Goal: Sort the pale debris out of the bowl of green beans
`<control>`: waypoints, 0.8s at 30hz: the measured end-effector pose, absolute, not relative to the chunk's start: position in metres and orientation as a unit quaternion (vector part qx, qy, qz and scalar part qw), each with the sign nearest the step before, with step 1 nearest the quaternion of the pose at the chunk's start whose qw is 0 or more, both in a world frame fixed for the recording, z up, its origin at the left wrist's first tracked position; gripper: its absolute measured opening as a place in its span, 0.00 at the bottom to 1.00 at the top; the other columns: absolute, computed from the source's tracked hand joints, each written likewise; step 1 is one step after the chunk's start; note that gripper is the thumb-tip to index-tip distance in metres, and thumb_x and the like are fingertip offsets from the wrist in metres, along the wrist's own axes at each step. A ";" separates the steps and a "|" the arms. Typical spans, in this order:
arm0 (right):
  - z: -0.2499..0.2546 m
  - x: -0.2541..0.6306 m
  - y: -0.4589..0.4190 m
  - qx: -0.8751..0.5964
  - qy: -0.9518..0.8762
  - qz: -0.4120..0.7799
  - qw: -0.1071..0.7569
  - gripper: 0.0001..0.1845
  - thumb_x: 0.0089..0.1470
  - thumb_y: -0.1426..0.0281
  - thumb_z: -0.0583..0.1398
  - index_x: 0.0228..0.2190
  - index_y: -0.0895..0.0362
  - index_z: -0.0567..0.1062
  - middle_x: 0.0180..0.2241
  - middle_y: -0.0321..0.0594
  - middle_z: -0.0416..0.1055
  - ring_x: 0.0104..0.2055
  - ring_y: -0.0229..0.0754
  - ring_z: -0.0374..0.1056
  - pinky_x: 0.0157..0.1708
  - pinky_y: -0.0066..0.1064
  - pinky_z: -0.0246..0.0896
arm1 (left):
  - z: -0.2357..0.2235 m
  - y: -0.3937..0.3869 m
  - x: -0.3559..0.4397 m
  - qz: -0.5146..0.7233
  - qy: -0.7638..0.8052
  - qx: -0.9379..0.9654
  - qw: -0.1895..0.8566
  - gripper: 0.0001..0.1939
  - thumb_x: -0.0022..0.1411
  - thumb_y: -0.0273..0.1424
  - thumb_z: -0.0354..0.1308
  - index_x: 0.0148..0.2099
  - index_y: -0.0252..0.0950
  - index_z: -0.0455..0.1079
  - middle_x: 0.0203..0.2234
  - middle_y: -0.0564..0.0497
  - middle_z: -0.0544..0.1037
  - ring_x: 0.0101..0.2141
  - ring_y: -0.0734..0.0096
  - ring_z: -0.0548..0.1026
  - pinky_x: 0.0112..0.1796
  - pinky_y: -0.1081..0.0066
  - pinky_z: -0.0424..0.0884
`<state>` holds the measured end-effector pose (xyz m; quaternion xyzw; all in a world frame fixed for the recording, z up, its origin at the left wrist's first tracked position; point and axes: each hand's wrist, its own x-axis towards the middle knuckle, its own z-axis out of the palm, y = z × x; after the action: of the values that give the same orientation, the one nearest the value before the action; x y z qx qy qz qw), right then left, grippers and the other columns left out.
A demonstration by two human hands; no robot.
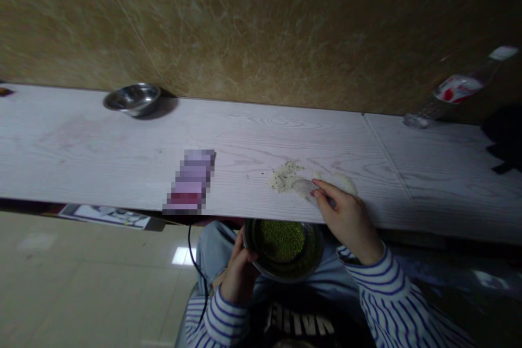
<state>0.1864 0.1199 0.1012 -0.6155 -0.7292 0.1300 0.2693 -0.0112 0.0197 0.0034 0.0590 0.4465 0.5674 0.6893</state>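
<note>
My left hand (240, 272) grips the rim of a metal bowl (314, 261) held below the table's near edge, above my lap. The bowl holds a heap of small green beans (283, 239). My right hand (346, 217) rests on the white wooden table (101, 147), fingers curled against a small pale heap of grains (285, 176) and a whitish pile (345, 182) beside it. A small translucent piece (304, 187) lies at the fingertips; whether the fingers pinch it I cannot tell.
An empty steel bowl (132, 99) stands at the table's far left edge by the brown wall. A blurred purple flat object (191, 180) lies mid-table. A plastic bottle (452, 92) lies at the far right. A dark cable (196, 261) hangs by my knee.
</note>
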 end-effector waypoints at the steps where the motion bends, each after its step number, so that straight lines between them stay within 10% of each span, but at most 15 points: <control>1: 0.102 0.186 0.120 -0.614 -0.730 0.133 0.268 0.18 0.59 0.70 0.55 0.47 0.59 0.80 0.38 0.45 0.82 0.38 0.48 0.79 0.39 0.36 0.74 | 0.003 0.020 -0.011 0.573 0.445 0.056 0.686 0.29 0.45 0.25 0.59 0.52 0.48 0.74 0.42 0.53 0.81 0.48 0.51 0.75 0.38 0.62 0.72; 24: 0.097 0.189 0.121 -0.617 -0.699 0.219 0.290 0.19 0.58 0.67 0.56 0.47 0.59 0.79 0.39 0.46 0.82 0.37 0.47 0.79 0.39 0.36 0.75 | 0.006 0.019 -0.008 0.580 0.449 0.047 0.678 0.30 0.43 0.25 0.59 0.51 0.47 0.76 0.45 0.51 0.81 0.49 0.49 0.74 0.36 0.62 0.73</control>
<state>0.1886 0.1211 0.0970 -0.6167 -0.6986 0.2185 0.2897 -0.0080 0.0193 0.0060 0.0466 0.4495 0.5799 0.6779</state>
